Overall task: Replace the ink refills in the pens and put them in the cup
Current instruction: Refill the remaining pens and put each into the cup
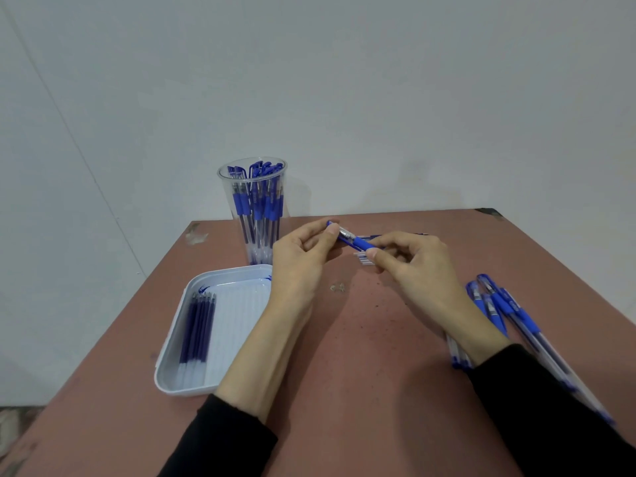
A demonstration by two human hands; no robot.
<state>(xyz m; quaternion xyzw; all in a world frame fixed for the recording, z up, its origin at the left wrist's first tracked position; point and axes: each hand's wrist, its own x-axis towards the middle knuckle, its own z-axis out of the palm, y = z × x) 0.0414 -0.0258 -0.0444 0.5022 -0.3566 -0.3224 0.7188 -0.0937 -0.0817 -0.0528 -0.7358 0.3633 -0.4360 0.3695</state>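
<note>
Both arms, in black sleeves, reach forward above the brown surface. The left hand and the right hand meet, each pinching one end of a blue pen with curled fingers. Behind them, the cup holds pens.

loose pens: blurred, partly behind right forearm | table scraps: too small

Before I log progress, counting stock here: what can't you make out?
Head view only.
- pen: largely covered by left hand and right hand.
- cup: pens overlap, too small to count.
- loose pens: blurred, partly behind the right forearm.
</note>
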